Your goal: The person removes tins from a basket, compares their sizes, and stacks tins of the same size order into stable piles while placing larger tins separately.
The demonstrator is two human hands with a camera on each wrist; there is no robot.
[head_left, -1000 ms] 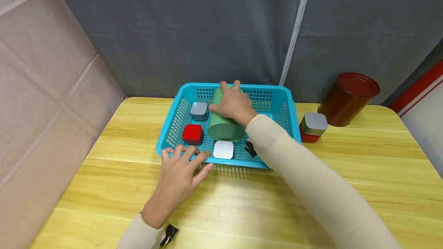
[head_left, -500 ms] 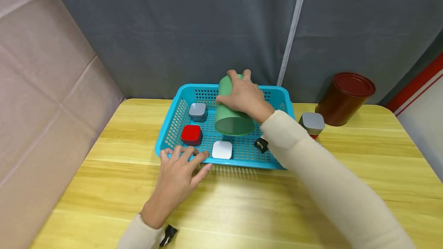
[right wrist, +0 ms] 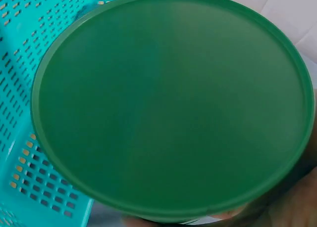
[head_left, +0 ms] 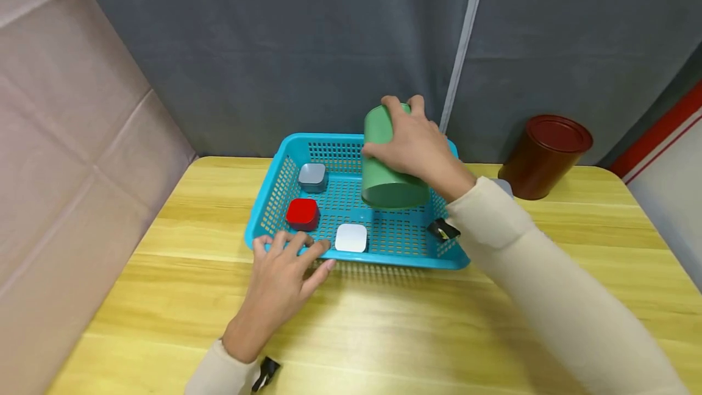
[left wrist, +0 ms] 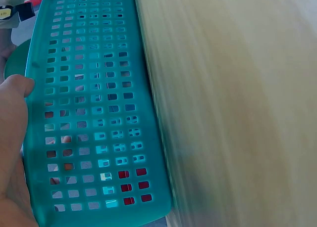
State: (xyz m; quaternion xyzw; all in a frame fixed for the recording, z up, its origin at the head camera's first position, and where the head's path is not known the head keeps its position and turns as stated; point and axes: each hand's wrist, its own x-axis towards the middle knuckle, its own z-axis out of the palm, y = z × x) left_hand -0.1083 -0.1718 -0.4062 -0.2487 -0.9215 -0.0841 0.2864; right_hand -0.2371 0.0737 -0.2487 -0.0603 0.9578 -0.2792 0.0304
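Green canister gripped over the blue basket

The green canister (head_left: 384,178) is over the right half of the blue basket (head_left: 400,261), tilted, with its flat round end turned toward the person; that end fills most of the right wrist view. The right hand (head_left: 414,139) grips it from above, fingers spread over the far end and thumb along the left side. The left hand (head_left: 280,279) pinches the basket's near rim, its fingers bent over the edge and its thumb outside.

Inside the basket, the white box (head_left: 351,237) sits against the near wall, the red box (head_left: 302,213) near the left hand's fingertips, and the grey box (head_left: 312,177) farther back on the left. The basket rests on the wooden tabletop (head_left: 351,322). To its right stands a dark red canister (head_left: 545,157), with a pale grey top (head_left: 503,185) beside it mostly hidden by the right sleeve (head_left: 526,273). A dark grey curtain (head_left: 274,47) hangs behind; a pinkish panel (head_left: 82,108) closes the left side.
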